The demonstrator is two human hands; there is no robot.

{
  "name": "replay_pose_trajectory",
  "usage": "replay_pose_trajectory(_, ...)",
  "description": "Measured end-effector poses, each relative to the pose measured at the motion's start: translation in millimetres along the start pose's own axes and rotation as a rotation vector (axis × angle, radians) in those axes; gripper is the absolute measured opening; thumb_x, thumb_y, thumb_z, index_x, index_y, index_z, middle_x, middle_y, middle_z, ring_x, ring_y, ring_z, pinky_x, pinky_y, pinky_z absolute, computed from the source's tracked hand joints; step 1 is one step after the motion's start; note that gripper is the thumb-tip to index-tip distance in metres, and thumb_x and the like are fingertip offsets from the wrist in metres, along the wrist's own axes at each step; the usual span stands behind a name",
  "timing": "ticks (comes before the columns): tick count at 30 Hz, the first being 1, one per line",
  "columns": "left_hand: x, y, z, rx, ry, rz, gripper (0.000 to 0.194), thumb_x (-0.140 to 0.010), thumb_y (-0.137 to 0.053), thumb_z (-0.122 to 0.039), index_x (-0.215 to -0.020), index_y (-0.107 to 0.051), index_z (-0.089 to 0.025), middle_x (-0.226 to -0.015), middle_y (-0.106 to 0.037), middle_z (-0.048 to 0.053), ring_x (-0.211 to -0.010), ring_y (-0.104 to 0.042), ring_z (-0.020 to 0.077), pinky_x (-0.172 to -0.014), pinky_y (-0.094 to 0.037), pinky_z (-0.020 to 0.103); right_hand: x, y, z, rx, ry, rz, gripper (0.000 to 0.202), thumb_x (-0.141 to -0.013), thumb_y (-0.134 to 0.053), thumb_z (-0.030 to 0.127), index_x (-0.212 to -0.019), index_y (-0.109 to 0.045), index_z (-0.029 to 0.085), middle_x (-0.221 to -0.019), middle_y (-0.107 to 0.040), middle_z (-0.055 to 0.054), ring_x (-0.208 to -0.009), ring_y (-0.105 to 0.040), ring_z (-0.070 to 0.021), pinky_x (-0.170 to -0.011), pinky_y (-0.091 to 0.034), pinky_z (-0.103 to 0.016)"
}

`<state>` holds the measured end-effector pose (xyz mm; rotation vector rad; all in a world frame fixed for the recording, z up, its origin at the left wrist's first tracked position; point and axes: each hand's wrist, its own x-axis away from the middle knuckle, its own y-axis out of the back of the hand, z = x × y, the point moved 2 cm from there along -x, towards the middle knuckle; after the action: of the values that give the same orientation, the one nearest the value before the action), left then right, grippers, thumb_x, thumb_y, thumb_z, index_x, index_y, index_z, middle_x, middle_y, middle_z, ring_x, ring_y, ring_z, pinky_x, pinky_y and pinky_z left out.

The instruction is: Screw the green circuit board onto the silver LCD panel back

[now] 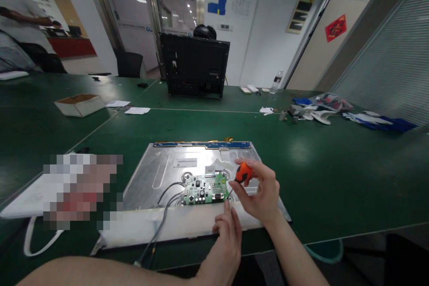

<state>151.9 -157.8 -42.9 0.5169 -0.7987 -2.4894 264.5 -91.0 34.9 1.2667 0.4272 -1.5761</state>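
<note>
On the green table [318, 178], a flat metal panel [147, 178] lies right in front of us, and a small green board [207, 189] sits near the middle of it. Our right hand [264, 192] is bent round the orange and black handle of a screwdriver [243, 173], with thumb and fingers closed on it. Its thin tip points down at the board's lower right corner. Our left hand [226, 243] has two fingers reaching out to that same corner, and the others are curled; we cannot tell if it pinches anything tiny. The board looks light and stiff but easy to hurt, so we think its bare edges are the best place to hold. The panel looks wide, smooth and a bit slippery, so it likely wants two hands on its sides. The dark wires [163, 219] look soft and bendy.
</note>
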Motion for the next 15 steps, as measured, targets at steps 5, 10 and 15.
replay_pose_trajectory(5, -0.3, -1.1, -0.6, -0.009, -0.025, 0.002, 0.049, -0.086, -0.038, -0.029, -0.125, -0.054, -0.006, -0.122, -0.058, 0.025, -0.078, -0.057, 0.0243, -0.060, -0.036, 0.037, -2.2, 0.0, -1.4, 0.011, -0.001, -0.017, 0.055, -0.077, -0.064, 0.007, -0.124, -0.043, 0.026, -0.107, -0.060, -0.006, -0.076, -0.060, -0.0125, -0.049, -0.049, -0.021)
replay_pose_trajectory(10, -1.5, -3.0, -3.6, -0.010, -0.005, -0.007, 0.048, -0.086, -0.037, -0.029, -0.124, -0.055, -0.005, -0.122, -0.058, 0.025, -0.077, -0.058, 0.0249, -0.059, -0.036, 0.037, -3.6, 1.7, -0.5, 0.059, 0.010, -0.012, 0.053, -0.078, -0.060, 0.007, -0.125, -0.044, 0.025, -0.105, -0.058, -0.007, -0.075, -0.059, -0.0130, -0.051, -0.050, -0.023)
replay_pose_trajectory(15, -1.9, -3.4, -3.4, -0.012, 0.000, 0.001, 0.048, -0.086, -0.035, -0.026, -0.125, -0.055, -0.005, -0.120, -0.059, 0.024, -0.076, -0.058, 0.0242, -0.059, -0.036, 0.037, -2.8, 2.9, -0.1, 0.082, 0.001, 0.003, 0.051, -0.079, -0.056, 0.005, -0.126, -0.047, 0.024, -0.106, -0.057, -0.007, -0.071, -0.058, -0.0121, -0.051, -0.050, -0.024)
